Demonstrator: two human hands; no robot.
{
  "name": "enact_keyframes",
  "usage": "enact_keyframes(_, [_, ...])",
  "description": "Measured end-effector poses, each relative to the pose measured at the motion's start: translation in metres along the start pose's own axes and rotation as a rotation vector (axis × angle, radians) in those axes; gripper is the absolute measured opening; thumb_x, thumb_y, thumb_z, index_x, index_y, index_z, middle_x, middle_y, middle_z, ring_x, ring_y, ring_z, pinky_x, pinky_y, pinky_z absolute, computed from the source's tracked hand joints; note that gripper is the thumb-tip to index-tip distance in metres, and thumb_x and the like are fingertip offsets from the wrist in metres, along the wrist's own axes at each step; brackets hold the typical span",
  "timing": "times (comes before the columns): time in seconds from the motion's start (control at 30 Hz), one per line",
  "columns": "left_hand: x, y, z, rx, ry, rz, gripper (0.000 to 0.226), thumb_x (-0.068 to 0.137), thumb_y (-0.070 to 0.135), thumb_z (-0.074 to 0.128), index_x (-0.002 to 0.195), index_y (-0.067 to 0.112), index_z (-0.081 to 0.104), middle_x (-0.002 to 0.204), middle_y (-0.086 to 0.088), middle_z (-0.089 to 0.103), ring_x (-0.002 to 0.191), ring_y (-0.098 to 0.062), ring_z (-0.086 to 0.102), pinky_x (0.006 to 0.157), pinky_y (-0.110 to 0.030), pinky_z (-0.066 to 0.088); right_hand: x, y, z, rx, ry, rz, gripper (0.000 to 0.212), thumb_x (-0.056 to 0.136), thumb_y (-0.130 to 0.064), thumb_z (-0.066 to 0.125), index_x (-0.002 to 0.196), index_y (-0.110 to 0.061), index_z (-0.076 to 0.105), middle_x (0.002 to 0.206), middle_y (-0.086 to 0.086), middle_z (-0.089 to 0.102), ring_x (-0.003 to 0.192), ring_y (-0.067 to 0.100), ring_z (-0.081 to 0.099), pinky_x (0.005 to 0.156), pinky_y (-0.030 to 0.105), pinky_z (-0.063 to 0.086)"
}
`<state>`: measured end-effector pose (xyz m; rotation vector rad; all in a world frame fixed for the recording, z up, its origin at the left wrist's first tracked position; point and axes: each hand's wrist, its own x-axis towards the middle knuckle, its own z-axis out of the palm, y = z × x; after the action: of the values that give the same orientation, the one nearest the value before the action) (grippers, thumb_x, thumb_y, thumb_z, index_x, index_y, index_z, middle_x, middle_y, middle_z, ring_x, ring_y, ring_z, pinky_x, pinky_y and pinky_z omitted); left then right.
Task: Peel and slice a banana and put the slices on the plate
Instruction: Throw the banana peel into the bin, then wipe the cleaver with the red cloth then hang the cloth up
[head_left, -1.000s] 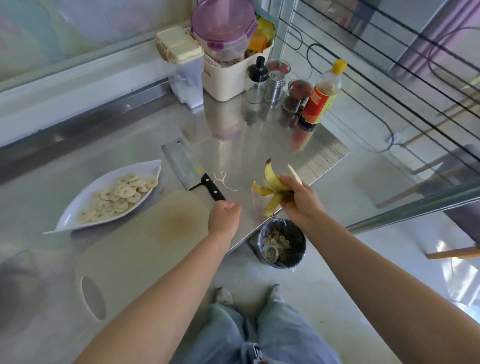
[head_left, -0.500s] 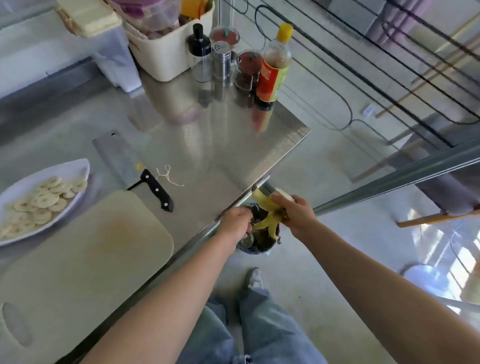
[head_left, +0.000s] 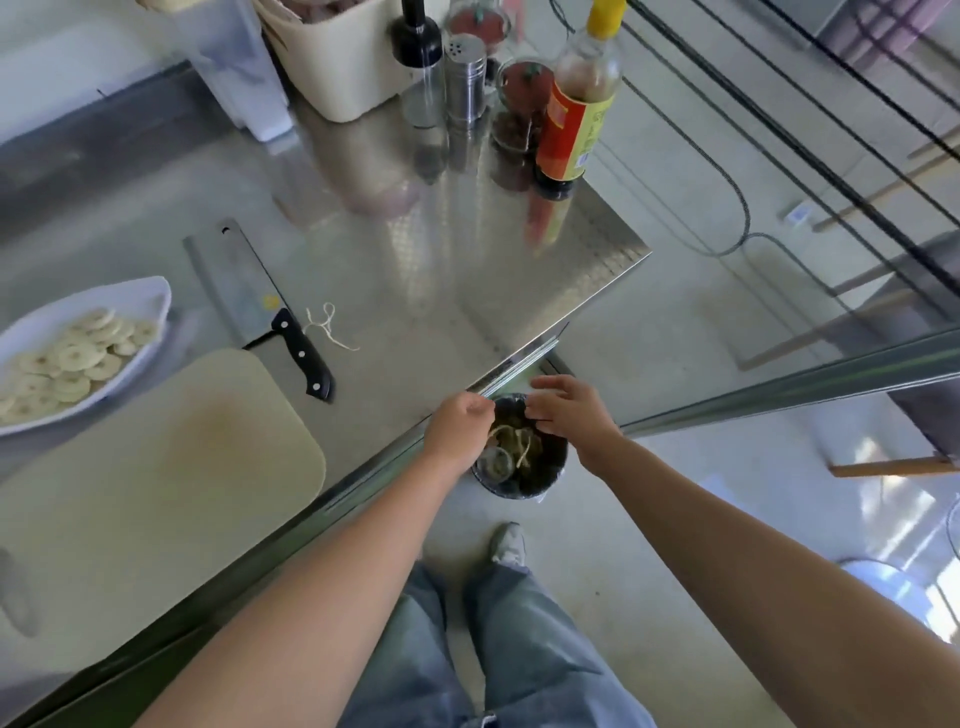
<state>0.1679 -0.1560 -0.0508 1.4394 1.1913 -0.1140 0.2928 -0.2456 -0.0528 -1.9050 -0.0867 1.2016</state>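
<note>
A second ago the right hand held the emptied banana peel up over the worktop. Now the peel (head_left: 511, 441) lies in the bin (head_left: 556, 475), which stands on the floor just off the worktop edge, to the right of the cutting board (head_left: 156, 493). Both hands are above the bin. The right hand (head_left: 569, 413) has let go, its grip spread and holding nothing. The left hand (head_left: 454, 434) has its fingers curled at the worktop edge, and I cannot tell whether that grip pinches a last strand of peel or nothing at all. The banana slices (head_left: 78, 358) are heaped on the white plate (head_left: 150, 296), which overlaps the board's far left edge. So peeling, slicing and plating look done, and this is clearing up at the tail of the task. The board itself is bare apart from a faint stain. The cleaver (head_left: 244, 291) lies just past the board's far right corner, with its black handle pointing back toward that corner. A few pale peel strings (head_left: 327, 327) lie just beyond the handle and probably want binning too. The worktop (head_left: 441, 286) between the board and the jars and sauce bottle (head_left: 574, 130) far behind it offers open room. The sharp metal edge right of the board sits close under the left wrist, and a shoe (head_left: 506, 543) is near the bin, so hands rising back toward the board should clear that lip.
</note>
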Motion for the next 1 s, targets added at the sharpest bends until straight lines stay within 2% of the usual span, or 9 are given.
enact_keyframes(0.13, [-0.011, -0.002, -0.019, -0.026, 0.111, 0.092, 0.018, 0.086, 0.032, 0.052, 0.077, 0.021, 0.062, 0.079, -0.009, 0.069, 0.083, -0.035, 0.066, 0.082, -0.046, 0.052, -0.012, -0.037, 0.027, -0.072, -0.101, -0.203, 0.014, 0.088, -0.002, 0.054, 0.093, -0.01, 0.064, 0.081, 0.01, 0.066, 0.071, 0.017, 0.061, 0.069, 0.029, 0.049])
enact_keyframes(0.23, [-0.032, -0.011, -0.046, -0.032, 0.237, 0.16, 0.02, 0.089, 0.026, 0.052, 0.076, 0.019, 0.067, 0.066, 0.002, 0.064, 0.065, -0.025, 0.06, 0.073, -0.042, 0.054, -0.025, -0.056, 0.059, -0.154, -0.173, -0.329, 0.017, 0.089, 0.0, 0.05, 0.09, -0.008, 0.064, 0.079, 0.012, 0.067, 0.068, 0.018, 0.063, 0.061, 0.022, 0.051])
enact_keyframes(0.4, [-0.084, -0.057, -0.117, 0.162, 0.594, 0.149, 0.014, 0.093, 0.028, 0.052, 0.083, 0.021, 0.06, 0.074, 0.008, 0.064, 0.068, -0.012, 0.06, 0.061, -0.027, 0.044, -0.063, -0.07, 0.135, -0.473, -0.375, -0.504, 0.019, 0.089, -0.006, 0.052, 0.091, -0.017, 0.067, 0.081, 0.0, 0.07, 0.075, 0.015, 0.066, 0.072, 0.027, 0.056])
enact_keyframes(0.47, [-0.103, -0.092, -0.15, 0.248, 0.735, 0.105, 0.01, 0.092, 0.029, 0.052, 0.093, 0.021, 0.059, 0.088, 0.005, 0.061, 0.082, -0.016, 0.058, 0.066, -0.028, 0.043, -0.083, -0.067, 0.174, -0.64, -0.502, -0.621, 0.019, 0.089, -0.008, 0.054, 0.1, -0.018, 0.066, 0.096, -0.001, 0.069, 0.084, 0.015, 0.065, 0.078, 0.027, 0.052])
enact_keyframes(0.53, [-0.121, -0.129, -0.18, 0.371, 0.841, 0.024, 0.021, 0.092, 0.029, 0.053, 0.108, 0.018, 0.059, 0.111, -0.003, 0.059, 0.105, -0.022, 0.054, 0.084, -0.034, 0.045, -0.099, -0.058, 0.213, -0.851, -0.642, -0.766, 0.029, 0.09, -0.011, 0.055, 0.118, -0.016, 0.061, 0.121, 0.001, 0.061, 0.104, 0.015, 0.059, 0.09, 0.023, 0.044])
enact_keyframes(0.6, [-0.137, -0.163, -0.206, 0.497, 0.824, -0.093, 0.036, 0.094, 0.032, 0.051, 0.127, 0.018, 0.051, 0.137, -0.008, 0.048, 0.129, -0.027, 0.041, 0.105, -0.039, 0.036, -0.108, -0.046, 0.251, -1.081, -0.737, -0.863, 0.043, 0.092, -0.019, 0.055, 0.134, -0.017, 0.049, 0.144, 0.004, 0.042, 0.127, 0.02, 0.044, 0.105, 0.03, 0.036])
enact_keyframes(0.67, [-0.15, -0.193, -0.227, 0.526, 0.733, -0.158, 0.045, 0.096, 0.034, 0.046, 0.138, 0.017, 0.041, 0.149, -0.01, 0.035, 0.138, -0.028, 0.031, 0.112, -0.039, 0.028, -0.113, -0.036, 0.285, -1.28, -0.753, -0.874, 0.051, 0.093, -0.027, 0.053, 0.141, -0.02, 0.04, 0.152, 0.006, 0.03, 0.135, 0.024, 0.034, 0.109, 0.036, 0.032])
enact_keyframes(0.8, [-0.164, -0.225, -0.258, 0.472, 0.638, -0.058, 0.032, 0.095, 0.024, 0.049, 0.124, 0.011, 0.05, 0.131, -0.01, 0.047, 0.121, -0.027, 0.044, 0.099, -0.036, 0.042, -0.124, -0.031, 0.334, -1.56, -0.57, -0.845, 0.04, 0.093, -0.027, 0.049, 0.131, -0.017, 0.049, 0.132, 0.009, 0.045, 0.121, 0.028, 0.045, 0.097, 0.038, 0.043])
enact_keyframes(1.0, [-0.169, -0.238, -0.308, 0.293, 0.551, 0.001, 0.027, 0.093, 0.019, 0.05, 0.118, 0.016, 0.061, 0.12, -0.007, 0.055, 0.112, -0.025, 0.054, 0.093, -0.031, 0.04, -0.136, -0.05, 0.39, -1.814, -0.386, -0.732, 0.031, 0.091, -0.021, 0.044, 0.117, -0.012, 0.055, 0.12, 0.01, 0.053, 0.109, 0.03, 0.055, 0.085, 0.034, 0.045])
